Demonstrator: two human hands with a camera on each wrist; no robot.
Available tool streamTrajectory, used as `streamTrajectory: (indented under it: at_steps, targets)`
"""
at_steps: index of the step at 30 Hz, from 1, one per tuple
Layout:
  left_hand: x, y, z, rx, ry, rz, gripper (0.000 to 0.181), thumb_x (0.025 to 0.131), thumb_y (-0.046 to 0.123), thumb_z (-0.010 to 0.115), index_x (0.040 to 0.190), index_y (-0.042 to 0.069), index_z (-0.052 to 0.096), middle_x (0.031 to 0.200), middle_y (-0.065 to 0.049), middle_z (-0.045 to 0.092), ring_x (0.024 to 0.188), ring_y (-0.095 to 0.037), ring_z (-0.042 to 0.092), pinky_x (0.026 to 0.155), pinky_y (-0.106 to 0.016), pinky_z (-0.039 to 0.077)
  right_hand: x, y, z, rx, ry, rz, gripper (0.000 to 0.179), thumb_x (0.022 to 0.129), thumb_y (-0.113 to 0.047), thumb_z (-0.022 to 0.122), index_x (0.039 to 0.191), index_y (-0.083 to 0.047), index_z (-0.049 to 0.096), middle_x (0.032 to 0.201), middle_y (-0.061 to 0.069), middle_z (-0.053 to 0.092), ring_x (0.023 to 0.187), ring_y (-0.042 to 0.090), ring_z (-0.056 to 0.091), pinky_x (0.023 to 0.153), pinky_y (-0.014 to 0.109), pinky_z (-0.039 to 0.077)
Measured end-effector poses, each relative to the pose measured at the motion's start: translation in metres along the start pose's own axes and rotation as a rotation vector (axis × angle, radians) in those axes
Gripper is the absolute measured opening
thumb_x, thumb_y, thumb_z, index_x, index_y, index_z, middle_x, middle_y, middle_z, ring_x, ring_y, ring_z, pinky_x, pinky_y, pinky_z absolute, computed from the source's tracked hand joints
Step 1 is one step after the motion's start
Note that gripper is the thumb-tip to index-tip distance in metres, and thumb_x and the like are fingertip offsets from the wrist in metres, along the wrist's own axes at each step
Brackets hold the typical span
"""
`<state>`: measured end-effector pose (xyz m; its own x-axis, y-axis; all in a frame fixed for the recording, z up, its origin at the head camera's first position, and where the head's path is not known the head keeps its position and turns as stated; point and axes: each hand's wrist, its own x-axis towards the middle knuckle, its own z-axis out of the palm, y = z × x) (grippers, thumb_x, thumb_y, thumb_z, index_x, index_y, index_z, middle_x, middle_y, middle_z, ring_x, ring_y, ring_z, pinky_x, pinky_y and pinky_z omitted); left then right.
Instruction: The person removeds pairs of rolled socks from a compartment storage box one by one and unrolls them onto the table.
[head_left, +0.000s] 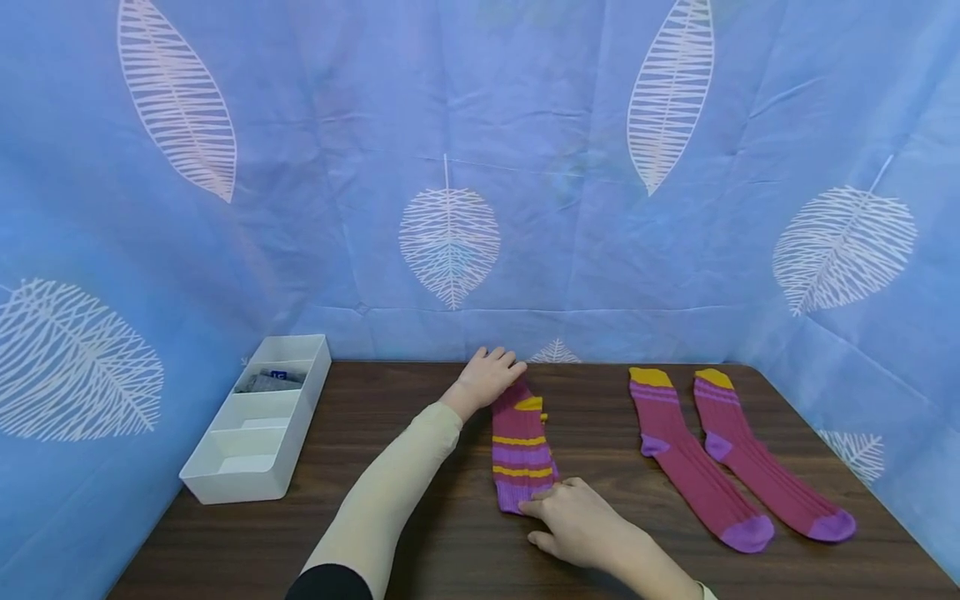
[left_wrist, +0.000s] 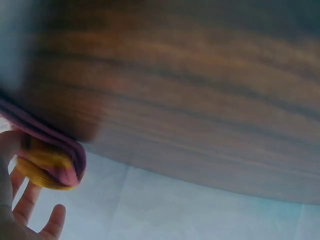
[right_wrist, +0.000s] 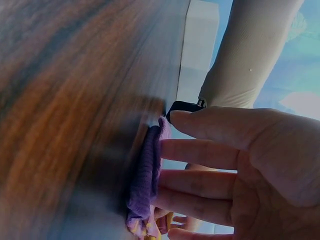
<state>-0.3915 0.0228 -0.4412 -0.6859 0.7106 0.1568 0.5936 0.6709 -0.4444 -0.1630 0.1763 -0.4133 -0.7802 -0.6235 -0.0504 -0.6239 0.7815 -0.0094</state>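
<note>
In the head view, a folded maroon sock bundle (head_left: pixel 517 454) with purple and yellow stripes lies mid-table, its purple cuff towards me. Two yellow ends stick out on its right side, so it looks like a stacked pair. At its far end my left hand (head_left: pixel 487 379) holds the folded part; the left wrist view shows the fold with yellow fabric (left_wrist: pixel 47 165) between thumb and fingers. My right hand (head_left: pixel 577 525) touches the cuff at the near end. Its fingers are straight against the purple cuff (right_wrist: pixel 145 170) in the right wrist view.
Two more maroon socks (head_left: pixel 697 479) (head_left: pixel 772 467) with yellow toes and purple heels lie flat side by side at the right. At the left stands a white divided box (head_left: pixel 273 479); one compartment holds a grey folded item (head_left: pixel 270 382). A blue leaf-print cloth (head_left: pixel 540 250) hangs behind.
</note>
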Motion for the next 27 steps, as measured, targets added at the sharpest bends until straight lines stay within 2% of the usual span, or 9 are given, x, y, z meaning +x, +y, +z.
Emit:
streamTrajectory:
  at_steps: [3, 6, 14, 18, 25, 27]
  targets:
    - [-0.0013, -0.0039, 0.0044, -0.02, -0.028, -0.02, 0.03, 0.103, 0.021, 0.047, 0.133, 0.027, 0.043, 0.129, 0.002, 0.051, 0.123, -0.018, 0.048, 0.101, -0.04, 0.045, 0.0004, -0.0008, 0.0002, -0.002, -0.006, -0.007, 0.033, 0.086, -0.037, 0.071, 0.115, -0.021, 0.073, 0.108, -0.002, 0.075, 0.1, 0.014, 0.069, 0.084, 0.046, 0.052]
    - [-0.0033, -0.007, 0.0071, -0.031, -0.026, -0.031, 0.03, 0.102, 0.019, 0.049, 0.131, 0.027, 0.044, 0.129, 0.001, 0.051, 0.122, -0.019, 0.048, 0.101, -0.041, 0.046, 0.0003, -0.0016, 0.0, -0.006, -0.006, -0.01, 0.033, 0.086, -0.037, 0.071, 0.114, -0.021, 0.073, 0.108, -0.002, 0.075, 0.1, 0.014, 0.069, 0.084, 0.045, 0.051]
    - [-0.0046, -0.0094, 0.0083, -0.013, 0.006, 0.011, 0.026, 0.101, 0.015, 0.049, 0.126, 0.025, 0.052, 0.127, 0.0, 0.049, 0.119, -0.018, 0.046, 0.098, -0.038, 0.046, -0.0003, -0.0019, -0.0012, -0.006, 0.009, -0.009, 0.032, 0.086, -0.036, 0.072, 0.114, -0.02, 0.074, 0.107, -0.001, 0.075, 0.101, 0.015, 0.069, 0.085, 0.047, 0.052]
    - [-0.005, -0.0089, 0.0074, -0.012, 0.016, 0.012, 0.021, 0.101, 0.016, 0.05, 0.122, 0.021, 0.049, 0.123, 0.001, 0.051, 0.114, -0.017, 0.046, 0.095, -0.036, 0.045, 0.0002, -0.0014, -0.0019, 0.005, 0.0, -0.007, 0.032, 0.086, -0.036, 0.071, 0.114, -0.02, 0.074, 0.108, -0.001, 0.075, 0.101, 0.015, 0.069, 0.086, 0.048, 0.051]
    - [-0.0061, -0.0084, 0.0051, 0.059, 0.131, 0.002, 0.009, 0.104, 0.017, 0.045, 0.113, 0.019, 0.048, 0.113, 0.003, 0.053, 0.102, -0.015, 0.05, 0.084, -0.031, 0.044, 0.0005, -0.0011, -0.0035, 0.026, -0.018, 0.004, 0.033, 0.087, -0.035, 0.071, 0.115, -0.019, 0.073, 0.109, 0.0, 0.075, 0.102, 0.014, 0.069, 0.089, 0.049, 0.051]
    - [-0.0062, -0.0086, 0.005, 0.092, 0.139, -0.005, 0.011, 0.104, 0.018, 0.045, 0.114, 0.019, 0.048, 0.114, 0.003, 0.052, 0.101, -0.014, 0.05, 0.082, -0.03, 0.043, 0.0006, -0.0012, -0.0037, 0.025, -0.02, 0.005, 0.033, 0.087, -0.035, 0.071, 0.115, -0.019, 0.073, 0.109, -0.001, 0.075, 0.102, 0.014, 0.069, 0.089, 0.049, 0.051]
